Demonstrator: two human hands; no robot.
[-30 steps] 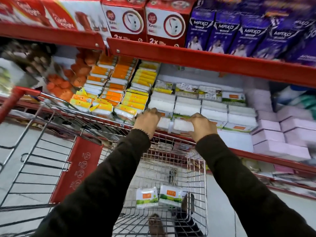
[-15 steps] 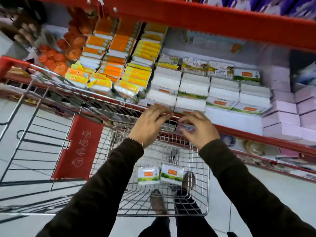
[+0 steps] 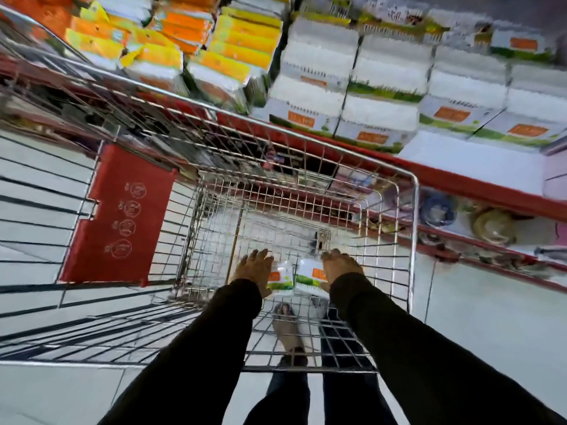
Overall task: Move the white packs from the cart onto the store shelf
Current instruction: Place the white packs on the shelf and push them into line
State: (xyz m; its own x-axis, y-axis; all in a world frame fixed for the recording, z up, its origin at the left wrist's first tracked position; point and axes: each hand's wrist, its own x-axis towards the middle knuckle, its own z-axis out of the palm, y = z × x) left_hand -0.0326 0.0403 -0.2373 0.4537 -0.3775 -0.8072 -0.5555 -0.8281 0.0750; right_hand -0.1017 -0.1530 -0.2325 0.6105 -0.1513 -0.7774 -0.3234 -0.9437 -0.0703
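Down inside the cart [image 3: 412,216], both hands flank two white packs [image 3: 294,279] on its wire floor. The left hand [image 3: 254,271], fingers spread, touches the left pack's edge; the right hand [image 3: 340,269] rests open against the right one, neither closed around anything. Beyond the hands, past the cart's rim, the store shelf [image 3: 472,162] carries stacked white packs, with yellow and orange packets [image 3: 236,41] to their left.

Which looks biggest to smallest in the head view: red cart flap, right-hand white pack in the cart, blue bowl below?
1. Red cart flap, clearly largest.
2. Blue bowl and right-hand white pack look alike; the right hand hides part of the pack, so no ranking.
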